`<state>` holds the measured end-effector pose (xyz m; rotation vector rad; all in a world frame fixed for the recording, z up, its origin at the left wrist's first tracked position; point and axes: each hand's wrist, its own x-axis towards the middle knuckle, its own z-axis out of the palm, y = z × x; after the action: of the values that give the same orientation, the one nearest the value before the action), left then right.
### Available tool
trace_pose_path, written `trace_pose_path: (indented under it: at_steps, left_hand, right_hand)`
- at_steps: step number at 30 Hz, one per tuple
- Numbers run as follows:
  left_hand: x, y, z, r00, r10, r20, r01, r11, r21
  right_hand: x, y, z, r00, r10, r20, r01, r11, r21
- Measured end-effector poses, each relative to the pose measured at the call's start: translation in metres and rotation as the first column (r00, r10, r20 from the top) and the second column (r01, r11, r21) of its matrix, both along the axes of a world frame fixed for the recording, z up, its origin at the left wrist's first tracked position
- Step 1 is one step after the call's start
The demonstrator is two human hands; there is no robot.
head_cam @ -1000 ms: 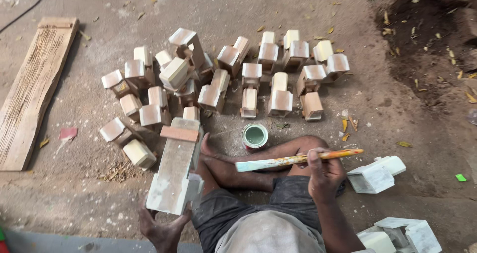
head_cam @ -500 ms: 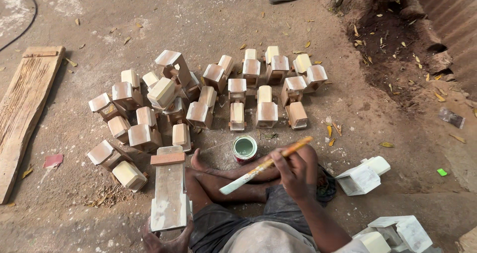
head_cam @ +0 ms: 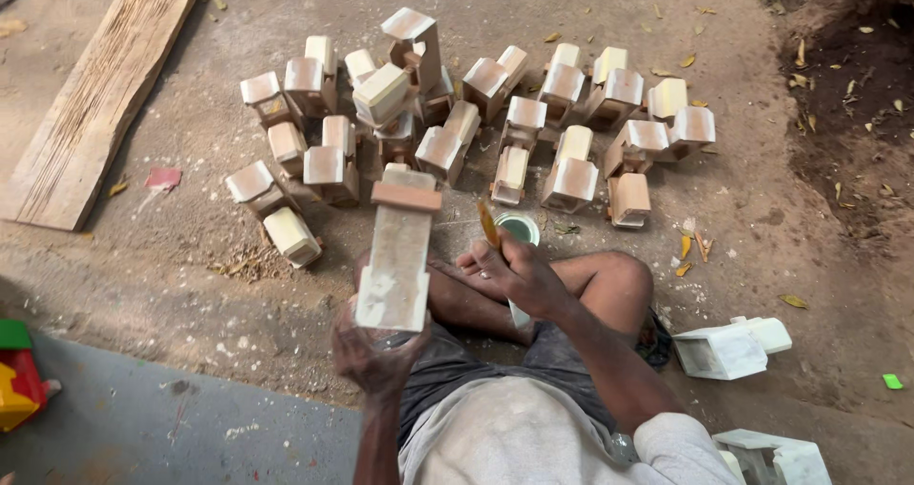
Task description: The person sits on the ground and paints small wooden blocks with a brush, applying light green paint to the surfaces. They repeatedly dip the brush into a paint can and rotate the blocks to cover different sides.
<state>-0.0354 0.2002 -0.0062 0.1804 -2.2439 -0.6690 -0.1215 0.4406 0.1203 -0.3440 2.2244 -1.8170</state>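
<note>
My left hand [head_cam: 379, 352] grips the near end of a long wooden piece [head_cam: 400, 247], pale with white paint and capped by a reddish-brown block at its far end; it is lifted off the ground and points away from me. My right hand [head_cam: 519, 276] holds a paintbrush [head_cam: 489, 226] with an orange handle, just right of the piece. A small round tin of pale green paint [head_cam: 521, 226] sits on the ground in front of my crossed legs, partly behind the right hand.
Several unpainted wooden blocks [head_cam: 457, 114] are clustered on the dirt ahead. A long plank [head_cam: 105, 95] lies at far left. Two white-painted pieces [head_cam: 728, 347] [head_cam: 771, 458] rest at my right. A red and green object [head_cam: 17, 376] sits at the left edge.
The left hand has lifted the long piece off the ground and holds it upright. The right hand has turned the brush from lying across my legs to pointing away, near the tin.
</note>
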Motion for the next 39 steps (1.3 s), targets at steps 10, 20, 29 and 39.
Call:
trace_pose_path:
  at_steps: [10,20,29,39]
  left_hand:
    - [-0.005,0.021,0.022,0.996,-0.052,-0.076,0.048,0.997,-0.055]
    - [-0.009,0.030,0.032,0.978,-0.084,-0.192,0.025,0.957,-0.290]
    - [-0.019,0.025,0.006,0.967,-0.152,-0.203,0.064,0.921,-0.384]
    - [-0.022,0.040,-0.013,0.981,-0.079,-0.176,-0.001,0.911,-0.413]
  right_hand:
    - [-0.008,-0.031,-0.017,0.990,-0.089,-0.111,0.125,0.921,0.370]
    - [-0.038,-0.055,-0.007,0.917,-0.169,-0.361,0.368,0.708,0.603]
    - [-0.060,-0.052,-0.054,0.896,-0.285,-0.341,0.427,0.762,0.486]
    - [-0.066,-0.055,-0.052,0.895,-0.357,-0.269,0.442,0.796,0.413]
